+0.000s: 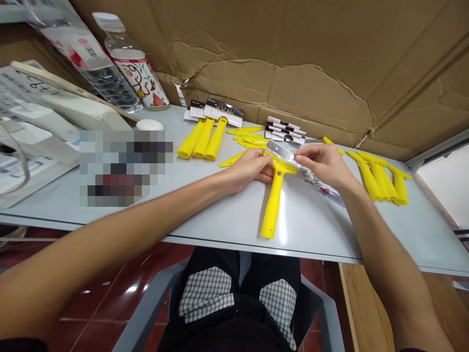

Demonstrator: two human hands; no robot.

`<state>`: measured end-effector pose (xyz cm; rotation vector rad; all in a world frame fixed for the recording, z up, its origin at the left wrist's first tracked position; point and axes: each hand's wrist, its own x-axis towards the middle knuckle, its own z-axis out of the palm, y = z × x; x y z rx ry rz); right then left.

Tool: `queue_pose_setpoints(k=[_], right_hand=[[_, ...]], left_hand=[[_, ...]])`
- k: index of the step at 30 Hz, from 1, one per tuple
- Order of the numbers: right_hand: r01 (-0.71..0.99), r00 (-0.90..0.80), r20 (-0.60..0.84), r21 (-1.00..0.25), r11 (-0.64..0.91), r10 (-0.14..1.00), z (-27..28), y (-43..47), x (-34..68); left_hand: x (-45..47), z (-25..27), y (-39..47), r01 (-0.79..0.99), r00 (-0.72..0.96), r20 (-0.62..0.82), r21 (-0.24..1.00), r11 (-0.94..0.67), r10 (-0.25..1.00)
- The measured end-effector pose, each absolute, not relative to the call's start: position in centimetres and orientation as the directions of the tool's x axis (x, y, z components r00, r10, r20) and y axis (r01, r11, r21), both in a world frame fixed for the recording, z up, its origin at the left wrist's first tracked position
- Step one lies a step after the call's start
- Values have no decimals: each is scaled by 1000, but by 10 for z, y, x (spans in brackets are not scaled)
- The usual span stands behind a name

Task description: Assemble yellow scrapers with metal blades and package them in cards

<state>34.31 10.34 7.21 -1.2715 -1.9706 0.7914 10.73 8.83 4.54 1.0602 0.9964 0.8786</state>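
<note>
On the left, a clear plastic bottle with a red-and-white label (140,80) stands by the brown cardboard wall (278,44). Right of it, three yellow plastic handles with black-and-white cards (202,139) lie side by side, then loose flat yellow plastic strips (252,140). The left hand (246,171) is closed on the crossbar of a yellow T-shaped plastic handle (272,205), whose stem points toward the table's near edge. A flat silver metal blade (281,151) lies along that crossbar, its right end pinched by the right hand (324,164); the hands are apart. Small metal screws (310,178) and a clear purple-handled screwdriver (332,196) lie beneath the right hand. Farther right sits a row of yellow T-shaped handles (373,178).
</note>
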Motion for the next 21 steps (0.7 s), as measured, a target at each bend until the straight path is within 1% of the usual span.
queue_pose_setpoints(k=[12,21], right_hand=[[557,-335,128,-772,306,934,70,103,341],[582,-331,156,-743,331,931,67,103,340]], left_hand=[[107,48,87,-80,310,-204,968,240,929],[105,45,88,-133,325,-149,970,201,934]])
